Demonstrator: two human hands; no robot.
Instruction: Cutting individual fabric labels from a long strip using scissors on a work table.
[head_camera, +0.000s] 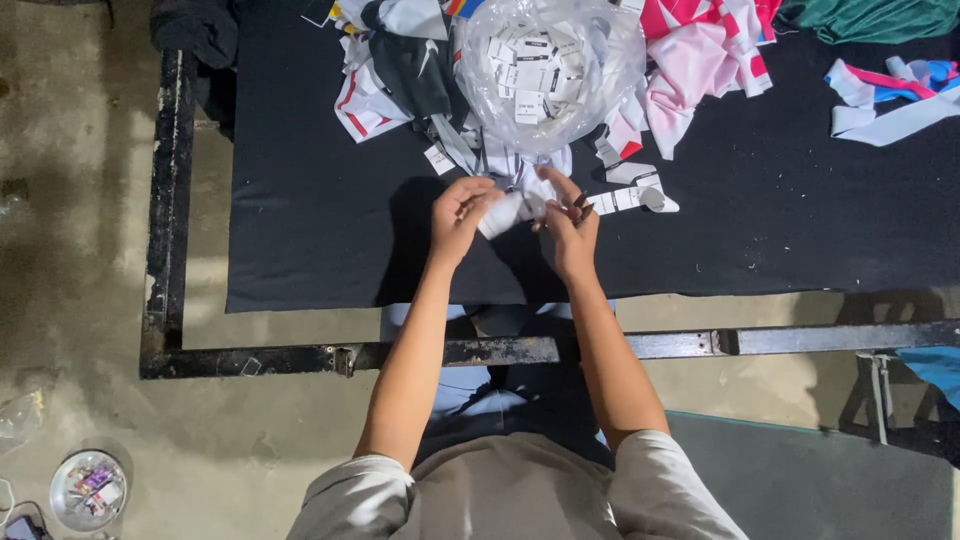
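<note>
From where I watch there is just one view, the head-worn camera looking almost straight down from above my shoulders, facing forward over both forearms to my left hand (458, 215) and right hand (570, 232), fairly near, with the black table (300, 230) stretching beyond and beside them.

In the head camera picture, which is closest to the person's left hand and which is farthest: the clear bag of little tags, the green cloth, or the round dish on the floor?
From the left hand:
1. Clear bag of tags, just beyond the hands on the table.
2. Round dish, down on the floor at the lower left.
3. Green cloth, at the table's far right corner.
</note>
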